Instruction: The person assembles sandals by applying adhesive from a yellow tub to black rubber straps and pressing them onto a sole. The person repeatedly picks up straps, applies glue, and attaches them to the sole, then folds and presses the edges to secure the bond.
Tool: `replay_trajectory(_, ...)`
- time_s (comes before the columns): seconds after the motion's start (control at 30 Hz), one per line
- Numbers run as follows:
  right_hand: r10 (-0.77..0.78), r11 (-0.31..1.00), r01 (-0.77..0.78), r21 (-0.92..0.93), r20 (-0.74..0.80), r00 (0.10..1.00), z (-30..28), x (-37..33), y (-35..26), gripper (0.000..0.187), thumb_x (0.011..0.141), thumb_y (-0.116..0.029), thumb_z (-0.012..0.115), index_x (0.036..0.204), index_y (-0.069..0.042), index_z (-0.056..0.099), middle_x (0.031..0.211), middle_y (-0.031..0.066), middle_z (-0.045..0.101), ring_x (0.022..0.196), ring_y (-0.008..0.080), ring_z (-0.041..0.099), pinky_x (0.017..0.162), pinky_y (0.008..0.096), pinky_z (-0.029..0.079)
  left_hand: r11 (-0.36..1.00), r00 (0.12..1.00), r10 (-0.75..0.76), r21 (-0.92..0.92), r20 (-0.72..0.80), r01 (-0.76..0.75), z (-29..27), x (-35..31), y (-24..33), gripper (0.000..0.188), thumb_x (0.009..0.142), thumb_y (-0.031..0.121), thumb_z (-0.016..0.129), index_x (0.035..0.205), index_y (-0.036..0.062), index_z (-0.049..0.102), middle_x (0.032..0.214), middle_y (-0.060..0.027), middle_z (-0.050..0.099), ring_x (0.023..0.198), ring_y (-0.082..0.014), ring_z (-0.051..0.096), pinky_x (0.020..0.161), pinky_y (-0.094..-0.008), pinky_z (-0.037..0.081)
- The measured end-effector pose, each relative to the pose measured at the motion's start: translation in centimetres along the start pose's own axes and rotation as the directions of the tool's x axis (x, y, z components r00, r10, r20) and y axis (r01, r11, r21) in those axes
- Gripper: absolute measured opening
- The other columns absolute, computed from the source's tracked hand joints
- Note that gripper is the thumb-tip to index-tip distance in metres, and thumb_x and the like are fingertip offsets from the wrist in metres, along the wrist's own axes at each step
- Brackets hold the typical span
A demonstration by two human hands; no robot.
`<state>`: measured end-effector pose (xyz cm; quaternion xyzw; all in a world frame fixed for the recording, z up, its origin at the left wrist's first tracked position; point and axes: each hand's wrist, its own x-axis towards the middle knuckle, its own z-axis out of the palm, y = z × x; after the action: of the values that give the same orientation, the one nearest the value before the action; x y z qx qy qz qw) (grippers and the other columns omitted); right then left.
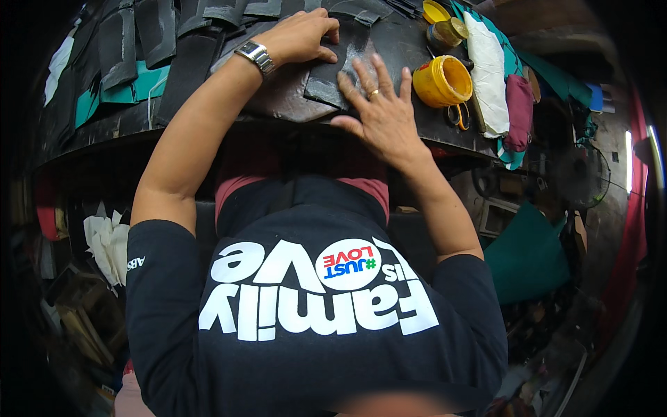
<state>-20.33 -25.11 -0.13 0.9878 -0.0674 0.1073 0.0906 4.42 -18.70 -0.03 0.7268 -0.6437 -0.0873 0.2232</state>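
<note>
Black piece with pale smeared edges [330,78]: one, flat on the dark table [399,45], between the two hands; centre for all clock directions below.

Left hand [306,36]: at 11 o'clock, fingers bent, thumb set apart from them and reaching the piece's upper side; whether it grips cannot be told. Steel watch [256,57] on the wrist.

Right hand [384,118]: at 4 o'clock, fingers spread wide, fingertips over the piece's right side; gold-coloured ring [374,92] worn.

Grey-brown sheet [285,105]: at 8 o'clock, lying partly under the piece.

Yellow tub [431,85]: at 3 o'clock, tilted, mouth uncovered; orange-handled scissors [453,119] just beside it.

Small jar [442,33] and yellow lid [435,12]: at 2 o'clock.

White cloth [485,76]: at 3 o'clock, beyond the tub; maroon pouch [518,112] beside it.

Green material [104,105]: at 9 o'clock, among black strips.
</note>
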Motion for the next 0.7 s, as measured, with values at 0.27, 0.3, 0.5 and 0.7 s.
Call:
replay_trajectory(0.27,0.040,0.858,0.008,0.514,-0.082,0.996,-2.7,-2.4,-2.6,0.047,0.099,-0.049,0.057,0.126,-0.013,0.069,0.147,0.0160,0.050,0.141,0.0363,0.039,0.116,0.0568,0.025,0.973,0.956,-0.164,0.119,-0.243,0.197,1.4,-2.5,2.2,0.050,0.081,0.037,0.080,0.115,0.0052,0.063,0.113,-0.0159,0.063,0.110,-0.0342,0.062,0.093,-0.0439,0.052)
replay_trajectory(0.3,0.110,0.754,-0.005,0.657,-0.118,0.987,-2.9,-2.3,-2.3,0.042,0.098,-0.044,0.059,0.124,-0.012,0.070,0.145,0.0171,0.052,0.137,0.0366,0.044,0.114,0.0537,0.030,0.974,0.953,-0.165,0.111,-0.253,0.198,1.4,-2.7,2.5,0.047,0.080,0.038,0.081,0.112,0.0060,0.066,0.108,-0.0146,0.066,0.105,-0.0335,0.065,0.088,-0.0437,0.053)
replay_trajectory(0.5,0.333,0.619,0.073,0.782,-0.345,0.878,-2.9,-1.1,-0.9,0.031,0.101,-0.021,0.061,0.125,-0.004,0.068,0.132,0.0169,0.058,0.111,0.0276,0.062,0.098,0.0358,0.048,0.969,0.968,-0.241,-0.063,-0.073,0.237,0.2,-2.0,3.1,0.031,0.080,0.030,0.081,0.097,0.0058,0.072,0.093,-0.0151,0.073,0.088,-0.0339,0.070,0.076,-0.0442,0.053)
replay_trajectory(0.7,0.540,0.386,0.271,0.882,-0.454,0.709,-1.2,-0.2,-0.3,0.052,0.105,-0.024,0.054,0.149,0.000,0.040,0.139,0.0152,0.052,0.100,0.0200,0.064,0.098,0.0336,0.046,0.885,0.984,-0.082,-0.465,-0.160,-0.002,-3.6,-4.1,5.9,0.024,0.087,0.017,0.079,0.098,0.0015,0.065,0.090,-0.0094,0.071,0.085,-0.0171,0.068,0.076,-0.0319,0.054)
